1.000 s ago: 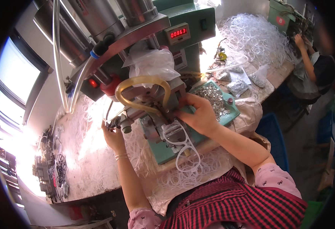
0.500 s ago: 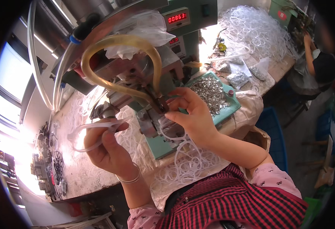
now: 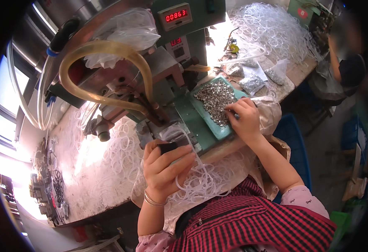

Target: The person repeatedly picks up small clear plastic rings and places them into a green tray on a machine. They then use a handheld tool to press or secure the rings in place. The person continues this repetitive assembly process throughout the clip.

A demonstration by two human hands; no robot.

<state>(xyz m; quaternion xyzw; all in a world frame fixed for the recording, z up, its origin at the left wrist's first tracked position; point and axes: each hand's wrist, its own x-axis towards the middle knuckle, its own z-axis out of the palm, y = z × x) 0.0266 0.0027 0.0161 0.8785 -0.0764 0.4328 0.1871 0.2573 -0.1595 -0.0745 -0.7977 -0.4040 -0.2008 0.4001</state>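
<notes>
My left hand (image 3: 165, 170) is at the front of the bench machine (image 3: 156, 126), fingers curled round a black, block-like part (image 3: 168, 147). Whether that part is loose or belongs to the machine I cannot tell. Clear plastic strip (image 3: 191, 145) loops from the machine past these fingers into a tangled heap (image 3: 207, 180) below. My right hand (image 3: 247, 119) reaches over the green tray (image 3: 221, 134), its fingertips closed at the edge of a pile of small shiny metal pieces (image 3: 217, 101). A small dark bit shows at those fingertips; what they pinch is too small to make out.
A yellowish hose (image 3: 64, 73) arcs over the machine, beneath a crumpled clear bag (image 3: 123, 35). Small filled bags (image 3: 251, 82) lie behind the tray, before a big pile of clear strips (image 3: 272, 31). Another person (image 3: 352, 71) sits at far right. A blue bin (image 3: 295, 147) stands below.
My right hand has gone from the machine's front to the metal pieces in the tray. My left hand, which held up a clear plastic strip at left, has moved right to the machine.
</notes>
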